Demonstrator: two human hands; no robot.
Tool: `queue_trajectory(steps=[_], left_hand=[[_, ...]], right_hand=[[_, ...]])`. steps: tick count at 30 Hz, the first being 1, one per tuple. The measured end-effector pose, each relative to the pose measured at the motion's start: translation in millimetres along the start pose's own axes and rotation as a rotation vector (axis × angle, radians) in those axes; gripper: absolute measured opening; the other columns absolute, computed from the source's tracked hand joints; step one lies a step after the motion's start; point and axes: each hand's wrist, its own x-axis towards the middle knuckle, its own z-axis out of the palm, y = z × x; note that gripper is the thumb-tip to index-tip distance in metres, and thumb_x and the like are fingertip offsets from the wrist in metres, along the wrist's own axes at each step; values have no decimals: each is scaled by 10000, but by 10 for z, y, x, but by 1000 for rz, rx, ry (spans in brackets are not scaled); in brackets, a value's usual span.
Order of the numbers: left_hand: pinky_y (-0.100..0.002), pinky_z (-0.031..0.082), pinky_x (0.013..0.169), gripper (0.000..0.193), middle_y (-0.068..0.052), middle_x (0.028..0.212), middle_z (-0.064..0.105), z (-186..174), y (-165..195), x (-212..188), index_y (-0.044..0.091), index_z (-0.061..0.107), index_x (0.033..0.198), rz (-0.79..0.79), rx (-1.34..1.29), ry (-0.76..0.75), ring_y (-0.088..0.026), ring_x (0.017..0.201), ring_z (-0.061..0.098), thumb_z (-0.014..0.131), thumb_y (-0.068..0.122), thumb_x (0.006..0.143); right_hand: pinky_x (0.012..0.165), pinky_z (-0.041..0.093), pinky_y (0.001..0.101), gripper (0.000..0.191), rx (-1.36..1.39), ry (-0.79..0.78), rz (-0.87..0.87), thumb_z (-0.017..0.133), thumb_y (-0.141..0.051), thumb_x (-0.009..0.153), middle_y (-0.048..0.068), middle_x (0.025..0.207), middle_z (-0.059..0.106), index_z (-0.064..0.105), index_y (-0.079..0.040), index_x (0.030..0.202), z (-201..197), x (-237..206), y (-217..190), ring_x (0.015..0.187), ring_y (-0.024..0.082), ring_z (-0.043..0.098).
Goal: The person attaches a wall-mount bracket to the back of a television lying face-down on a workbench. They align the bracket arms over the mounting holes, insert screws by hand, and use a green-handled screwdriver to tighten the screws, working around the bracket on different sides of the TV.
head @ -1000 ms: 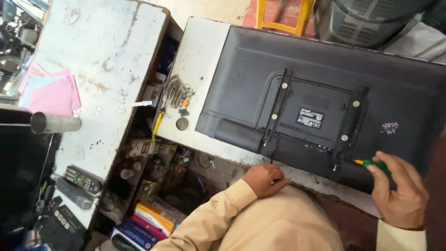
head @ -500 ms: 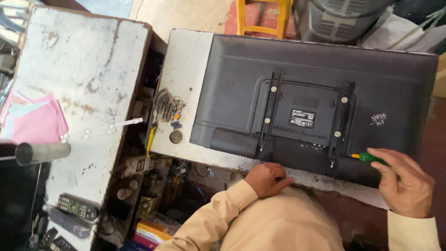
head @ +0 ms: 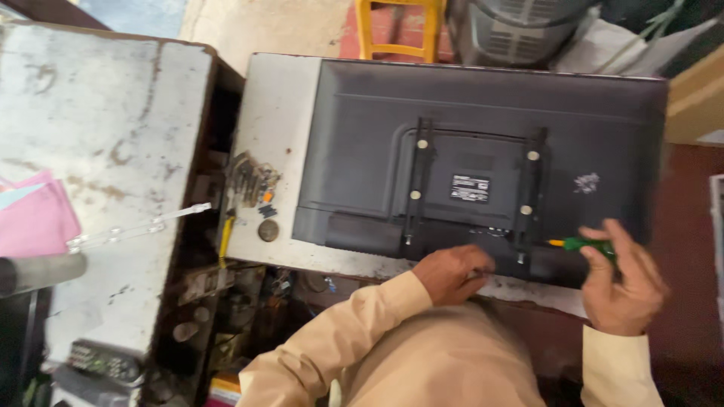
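A black flat television (head: 483,136) lies face down on a worn white table (head: 271,128), its back panel up with two vertical black mounting brackets (head: 419,181) screwed on. My right hand (head: 622,283) grips a green-handled screwdriver (head: 581,243), its tip pointing left at the lower end of the right bracket (head: 528,226). My left hand (head: 452,273) rests curled on the television's near edge, by the table's front edge, holding nothing that I can see.
Small metal parts and a round coin-like piece (head: 268,230) lie left of the television. A second scuffed white table (head: 98,151) holds pink paper (head: 34,222) and a clear strip (head: 139,226). Remote controls (head: 102,362) sit lower left. A yellow stool (head: 396,30) stands beyond.
The view has shifted, so the television sits more square and central. My right hand with the screwdriver has stayed at the right bracket's lower end; my left hand stays on the near edge.
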Motion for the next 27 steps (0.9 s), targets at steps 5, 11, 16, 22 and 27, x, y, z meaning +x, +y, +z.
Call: queue_trajectory(steps=[5, 11, 16, 22, 27], left_hand=[[-460, 513, 1043, 489, -182, 1334, 593, 185, 126, 462, 90, 533, 1375, 28, -35, 46, -412, 1236, 585, 686, 173, 918], [-466, 475, 1122, 561, -184, 1428, 577, 425, 92, 847, 62, 516, 1420, 56, -30, 100, -415, 1318, 547, 698, 125, 894], [-483, 506, 1029, 382, -209, 1191, 681, 621, -85, 1046, 28, 626, 1245, 58, -67, 69, -414, 1152, 637, 699, 92, 875], [-467, 550, 900, 240, -190, 1059, 734, 724, -333, 1175, 47, 715, 1086, 143, 1, 84, -401, 999, 695, 619, -22, 877], [-360, 579, 909, 448, -143, 1081, 724, 536, -473, 1082, 26, 695, 1127, -18, -244, 214, -282, 1003, 719, 498, -190, 787]], right_hand=[[984, 564, 339, 335, 149, -19, -7, 681, 10, 1016, 187, 1241, 668, 638, 17, 1347, -13, 87, -213, 1142, 242, 683], [837, 541, 343, 391, -35, 26, 146, 769, -21, 919, 179, 1039, 673, 699, -22, 1304, -27, 225, -441, 930, 248, 660], [934, 512, 289, 390, 282, -33, 130, 595, -51, 924, 67, 1139, 676, 618, -39, 1313, -20, 283, -457, 1053, 171, 654], [947, 514, 361, 378, 21, 46, -1, 757, -4, 916, 125, 1108, 697, 731, -53, 1290, -115, 204, -121, 1029, 247, 660], [1003, 526, 320, 424, 328, -75, 81, 662, -5, 954, 130, 1238, 663, 624, -39, 1375, -194, 162, 0, 1129, 209, 668]])
